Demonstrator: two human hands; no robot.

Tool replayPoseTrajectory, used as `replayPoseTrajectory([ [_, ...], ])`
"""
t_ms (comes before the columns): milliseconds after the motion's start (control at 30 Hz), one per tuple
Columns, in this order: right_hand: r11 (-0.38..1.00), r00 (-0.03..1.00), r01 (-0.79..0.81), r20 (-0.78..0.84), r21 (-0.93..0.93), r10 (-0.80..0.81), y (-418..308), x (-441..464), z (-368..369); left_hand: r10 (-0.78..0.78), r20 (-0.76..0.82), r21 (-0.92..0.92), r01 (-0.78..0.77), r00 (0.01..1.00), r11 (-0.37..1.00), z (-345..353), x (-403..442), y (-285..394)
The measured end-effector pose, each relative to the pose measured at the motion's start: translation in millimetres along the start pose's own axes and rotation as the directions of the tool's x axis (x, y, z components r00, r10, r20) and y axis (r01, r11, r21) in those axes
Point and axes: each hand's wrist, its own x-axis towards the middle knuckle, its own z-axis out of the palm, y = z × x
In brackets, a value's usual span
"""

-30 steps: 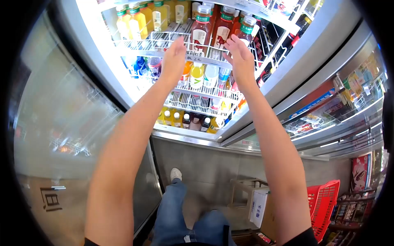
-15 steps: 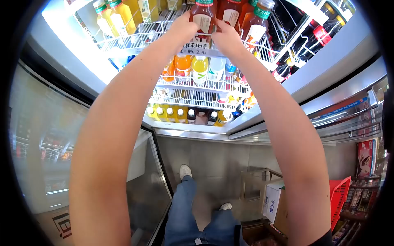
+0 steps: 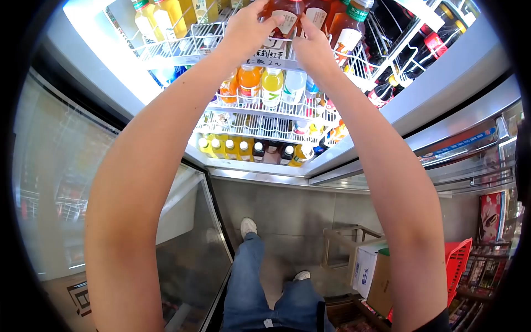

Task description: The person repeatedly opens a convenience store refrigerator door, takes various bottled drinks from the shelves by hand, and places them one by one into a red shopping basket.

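A dark red tea bottle with a pale label is at the front of the upper rack, tilted. My left hand is closed around its left side, with the thumb across the front. Just right of it, my right hand is raised with its thumb pointing up between this bottle and a second red tea bottle. Its other fingers are partly hidden, and whether it touches either bottle is unclear. Another red tea bottle with a green neck band stands further right. A handwritten price tag hangs below my hands.
Yellow drink bottles stand at upper left, and cola bottles at right. Lower wire racks hold several more drinks. An open glass door is at left. Cartons and a red basket stand on the right.
The red tea bottle has tilted and shifted slightly up and right with my left hand. My right hand has drawn a little away from its side, its thumb now up.
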Motion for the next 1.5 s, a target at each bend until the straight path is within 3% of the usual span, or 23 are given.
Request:
replayPoseTrajectory([
  [67,0.991,0.992,0.123,0.027,0.046,-0.124,6.8,-1.8,3.3,0.135,-0.062,0.064,-0.131,0.989,0.989,-3.3,2.3,-3.7],
  [100,0.986,0.985,0.168,-0.022,-0.005,-0.169,5.2,-2.5,10.6,0.111,-0.086,0.145,-0.098,0.990,0.985,-2.8,-0.8,4.4],
  [200,0.978,0.978,0.209,-0.017,0.002,-0.209,0.5,-18.8,9.5,0.169,-0.126,0.100,-0.157,0.978,0.983,-7.0,-3.0,11.9],
  [233,0.959,0.962,0.272,-0.007,0.086,-0.272,-2.3,-22.8,10.4,0.291,-0.134,0.319,-0.237,0.947,0.918,-12.2,-6.4,15.9],
  [267,0.958,0.962,0.273,-0.006,0.089,-0.274,-6.2,-28.3,10.8,0.291,-0.134,0.322,-0.236,0.947,0.917,-15.4,-11.2,19.6],
  [333,0.940,0.947,0.300,0.064,0.163,-0.314,-13.6,-38.9,9.8,0.217,-0.053,0.451,-0.170,0.975,0.876,-27.3,-21.4,26.9],
  [367,0.938,0.945,0.305,0.066,0.162,-0.319,-18.9,-41.4,7.7,0.198,0.017,0.335,-0.192,0.980,0.922,-35.9,-26.1,31.7],
  [533,0.881,0.879,0.473,0.057,0.013,-0.473,-42.7,-68.9,-10.9,0.119,-0.020,0.230,-0.111,0.993,0.967,-49.0,-65.3,65.5],
  [600,0.789,0.802,0.596,0.063,-0.150,-0.594,-49.2,-85.7,-18.7,-0.018,-0.038,0.314,0.029,0.999,0.949,-50.7,-85.5,73.6],
  [667,0.800,0.806,0.592,0.095,-0.102,-0.584,-55.5,-113.7,-30.7,-0.117,-0.050,0.129,0.123,0.992,0.984,-43.9,-116.4,103.9],
  [767,0.904,0.897,0.426,0.112,0.039,-0.427,-64.1,-158.8,-53.1,-0.117,0.044,0.049,0.115,0.992,0.992,-30.0,-153.3,127.5],
  [867,0.917,0.896,0.367,0.206,0.154,-0.393,-63.6,-201.6,-75.4,-0.037,0.008,0.133,0.036,0.999,0.990,-9.9,-188.1,165.1],
  [900,0.919,0.889,0.386,0.233,0.080,-0.394,-69.0,-216.6,-86.1,-0.073,0.020,0.132,0.070,0.997,0.989,-4.4,-197.6,180.3],
  [933,0.949,0.908,0.309,0.277,0.061,-0.313,-76.1,-231.9,-95.6,-0.109,0.033,0.132,0.104,0.994,0.986,1.0,-205.4,191.9],
  [1033,0.953,0.944,0.026,0.307,0.303,-0.123,-83.1,-278.1,-114.9,-0.111,0.005,0.019,0.111,0.994,0.994,24.1,-229.9,211.6],
  [1067,0.962,0.945,0.073,0.291,0.262,-0.151,-80.2,-290.3,-123.0,-0.147,0.016,-0.034,0.147,0.989,0.988,31.3,-236.3,222.1],
  [1267,0.938,0.931,-0.157,0.362,0.309,0.037,-120.9,-351.4,-207.7,-0.204,0.177,-0.213,0.240,0.963,0.947,66.5,-257.3,285.1],
  [1333,0.929,0.948,-0.172,0.311,0.328,0.065,-130.1,-377.5,-227.4,-0.333,0.295,-0.439,0.437,0.895,0.785,79.7,-262.7,314.5],
  [1500,0.919,0.972,-0.205,0.184,0.338,0.149,-169.9,-435.0,-282.8,-0.255,0.460,-0.364,0.443,0.850,0.819,122.8,-278.0,363.2],
])
